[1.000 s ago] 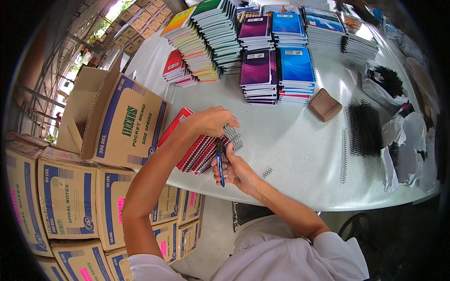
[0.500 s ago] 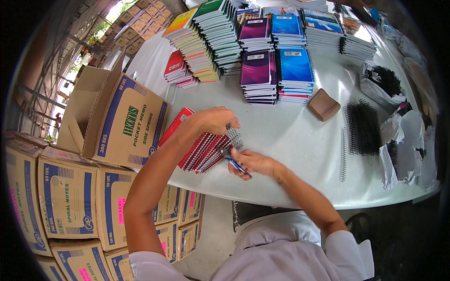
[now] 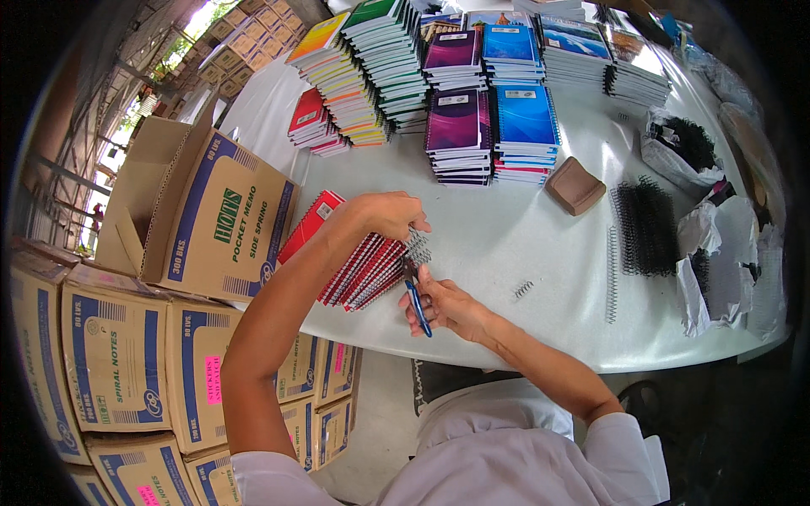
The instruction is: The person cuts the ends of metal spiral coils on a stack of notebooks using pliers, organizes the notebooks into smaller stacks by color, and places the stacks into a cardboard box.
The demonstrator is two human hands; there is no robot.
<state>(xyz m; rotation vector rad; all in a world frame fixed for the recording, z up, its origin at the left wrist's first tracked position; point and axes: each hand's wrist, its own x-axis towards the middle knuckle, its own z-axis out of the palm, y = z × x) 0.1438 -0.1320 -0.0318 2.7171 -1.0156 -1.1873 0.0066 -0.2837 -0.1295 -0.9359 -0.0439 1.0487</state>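
Red spiral notebooks [image 3: 310,226] lie fanned in an overlapping row near the table's left front edge, their wire bindings turned toward me. My left hand [image 3: 393,214] reaches over them, fingers closed at the far end, on a wire coil [image 3: 418,248] sticking out past the covers. The fingertips partly hide what they pinch. In my right hand [image 3: 451,305] are blue-handled cutting pliers [image 3: 418,304], jaws up against the protruding coils. A short loose piece of coil [image 3: 524,289] rests on the table to the right of that hand.
Stacked notebooks [image 3: 457,126] in several colours stand at the back. A brown block [image 3: 575,185] sits right of them. Farther right are a long coil [image 3: 612,274], a heap of black coils [image 3: 644,228] and torn white paper [image 3: 726,253]. Cardboard boxes [image 3: 232,223] crowd the left side.
A short coil piece now lies on the table where none was before. The pliers have swung steeper, with their jaws at the coil ends. My left hand has barely moved.
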